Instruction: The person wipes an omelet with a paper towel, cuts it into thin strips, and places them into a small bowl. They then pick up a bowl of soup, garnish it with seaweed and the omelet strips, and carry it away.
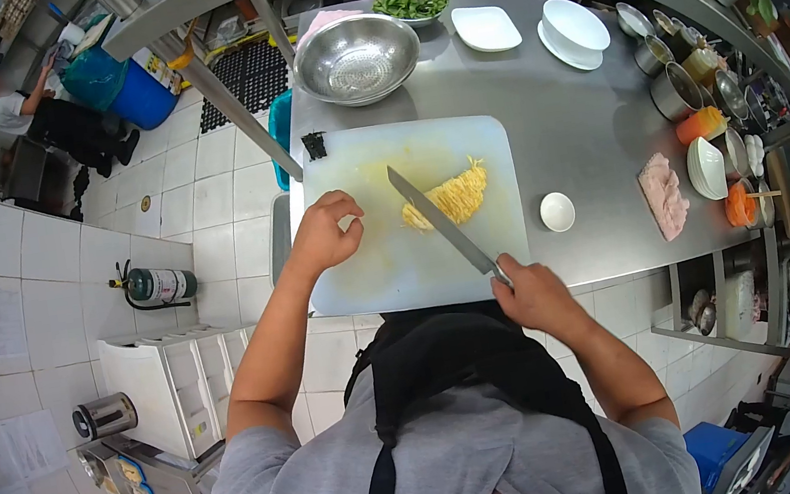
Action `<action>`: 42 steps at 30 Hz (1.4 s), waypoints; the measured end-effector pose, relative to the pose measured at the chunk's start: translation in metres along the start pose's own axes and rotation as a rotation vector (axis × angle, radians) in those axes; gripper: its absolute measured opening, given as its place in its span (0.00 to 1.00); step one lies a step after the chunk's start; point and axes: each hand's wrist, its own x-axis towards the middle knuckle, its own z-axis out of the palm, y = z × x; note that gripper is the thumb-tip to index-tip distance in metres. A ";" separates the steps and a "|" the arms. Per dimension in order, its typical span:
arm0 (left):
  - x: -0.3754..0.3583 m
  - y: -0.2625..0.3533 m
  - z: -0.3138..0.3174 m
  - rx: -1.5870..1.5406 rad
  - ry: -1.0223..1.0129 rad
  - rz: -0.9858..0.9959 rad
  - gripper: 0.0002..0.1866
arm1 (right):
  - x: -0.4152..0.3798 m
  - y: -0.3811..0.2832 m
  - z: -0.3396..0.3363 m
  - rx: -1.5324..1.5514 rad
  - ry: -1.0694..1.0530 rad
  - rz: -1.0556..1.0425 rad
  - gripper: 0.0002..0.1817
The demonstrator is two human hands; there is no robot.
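My right hand [533, 296] is closed around the handle of a long kitchen knife [442, 223]. The blade slants up and left across the white cutting board [369, 276], overlapping a pile of thin yellow strips [461, 195] that look like cut egg. My left hand [325, 232] hovers over the board's left side, fingers bent and thumb apart from them, nothing in its grasp. A gap separates it from the yellow pile. Small dark strips [313, 145] lie at the board's upper left corner.
Behind the board stand a steel bowl [356, 58], a bowl of greens [411, 0] and white dishes [487, 29]. To the right are a small white bowl [557, 212], a pink cloth [663, 196] and several steel containers [676, 90]. A person [43, 114] stands far left.
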 end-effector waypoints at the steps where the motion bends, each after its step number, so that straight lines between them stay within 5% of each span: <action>1: 0.000 0.000 0.002 -0.003 0.001 0.002 0.07 | -0.001 -0.002 0.001 0.014 0.026 0.027 0.15; 3: -0.003 0.001 0.006 -0.057 -0.035 -0.127 0.06 | 0.005 0.004 0.010 -0.020 -0.013 0.024 0.15; 17: -0.012 -0.004 0.007 -0.109 0.066 -0.168 0.07 | -0.001 0.012 -0.016 0.098 0.051 -0.012 0.13; 23: -0.013 0.005 0.014 -0.116 0.105 -0.191 0.09 | -0.008 0.033 -0.045 0.230 0.308 0.171 0.13; 32: -0.006 0.009 0.043 -0.123 0.048 -0.187 0.11 | -0.012 0.076 -0.039 0.239 0.274 0.343 0.14; 42: -0.001 0.011 0.064 -0.097 -0.073 -0.224 0.11 | -0.006 0.068 -0.013 0.100 0.241 0.143 0.12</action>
